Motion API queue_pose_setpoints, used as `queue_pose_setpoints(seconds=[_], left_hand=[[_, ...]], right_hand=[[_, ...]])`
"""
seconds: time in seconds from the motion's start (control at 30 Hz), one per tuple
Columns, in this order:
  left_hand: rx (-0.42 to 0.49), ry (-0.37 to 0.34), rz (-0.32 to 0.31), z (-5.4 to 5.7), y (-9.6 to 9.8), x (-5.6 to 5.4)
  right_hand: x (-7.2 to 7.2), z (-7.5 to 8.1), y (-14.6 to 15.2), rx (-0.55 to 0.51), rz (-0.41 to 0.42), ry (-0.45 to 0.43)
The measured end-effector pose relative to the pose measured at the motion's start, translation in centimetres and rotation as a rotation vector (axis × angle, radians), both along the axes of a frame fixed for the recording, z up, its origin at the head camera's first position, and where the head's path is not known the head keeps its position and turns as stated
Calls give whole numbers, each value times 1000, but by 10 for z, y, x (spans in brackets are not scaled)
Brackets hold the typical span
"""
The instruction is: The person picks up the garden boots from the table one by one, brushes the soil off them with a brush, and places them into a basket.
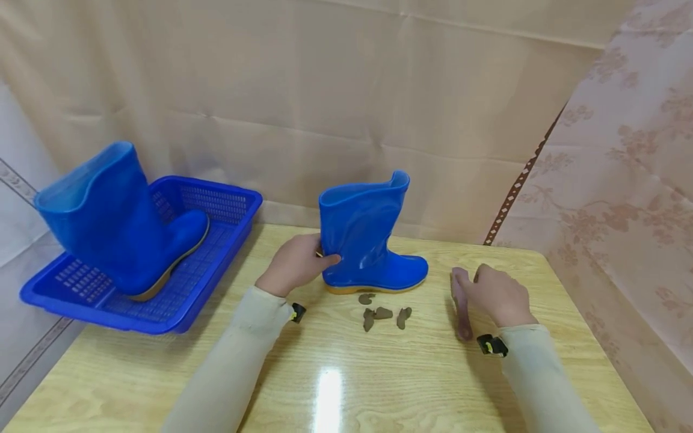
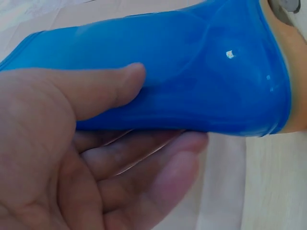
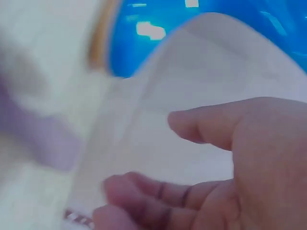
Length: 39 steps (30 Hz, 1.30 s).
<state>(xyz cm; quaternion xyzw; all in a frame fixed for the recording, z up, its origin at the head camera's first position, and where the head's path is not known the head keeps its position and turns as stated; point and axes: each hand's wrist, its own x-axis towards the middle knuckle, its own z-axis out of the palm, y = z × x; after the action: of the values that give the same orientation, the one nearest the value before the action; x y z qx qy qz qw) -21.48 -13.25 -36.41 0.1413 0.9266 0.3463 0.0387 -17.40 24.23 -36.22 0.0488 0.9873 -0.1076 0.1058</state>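
Observation:
A blue rain boot (image 1: 363, 234) with a yellow sole stands upright on the table, toe to the right. My left hand (image 1: 295, 263) holds it at the back of the shaft; in the left wrist view the thumb (image 2: 110, 88) lies on one side and the fingers go behind the shaft. My right hand (image 1: 500, 294) is beside a mauve long-handled tool (image 1: 461, 307) with a hole at its near end; its kind is unclear. The right wrist view has the thumb and fingers apart with nothing between them, and the tool (image 3: 43, 136) blurred to the left.
Several flat brown mud-like pieces (image 1: 383, 313) lie on the table (image 1: 400, 379) in front of the boot. At the left, a blue plastic basket (image 1: 216, 264) holds a second blue boot (image 1: 119, 222), tilted. Cloth curtains (image 1: 303, 108) hang behind the table.

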Motion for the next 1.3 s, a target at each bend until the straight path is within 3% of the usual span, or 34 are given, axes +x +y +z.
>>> queue_pose_setpoints(seconds=[0.17, 0.3, 0.37, 0.53, 0.67, 0.8, 0.93, 1.1, 1.3], left_hand=[[-16, 44, 18, -4, 0, -4], [-22, 94, 10, -5, 0, -5], [-32, 117, 7, -4, 3, -5], [-52, 208, 17, -2, 9, -1], [-35, 306, 36, 5, 11, 6], [7, 437, 63, 13, 11, 12], [19, 613, 89, 25, 3, 15], [16, 785, 181, 45, -17, 19], [71, 817, 315, 67, -45, 26]], right_hand=[[-4, 15, -33, -77, 147, 110], [0, 20, -64, -144, 311, 181], [5, 22, -71, -170, 349, 221], [16, 22, -75, -196, 371, 301], [19, 23, -71, -189, 371, 282], [18, 25, -68, -172, 363, 232], [19, 27, -66, -172, 360, 228], [21, 28, -65, -189, 358, 237], [22, 29, -64, -188, 368, 230]])
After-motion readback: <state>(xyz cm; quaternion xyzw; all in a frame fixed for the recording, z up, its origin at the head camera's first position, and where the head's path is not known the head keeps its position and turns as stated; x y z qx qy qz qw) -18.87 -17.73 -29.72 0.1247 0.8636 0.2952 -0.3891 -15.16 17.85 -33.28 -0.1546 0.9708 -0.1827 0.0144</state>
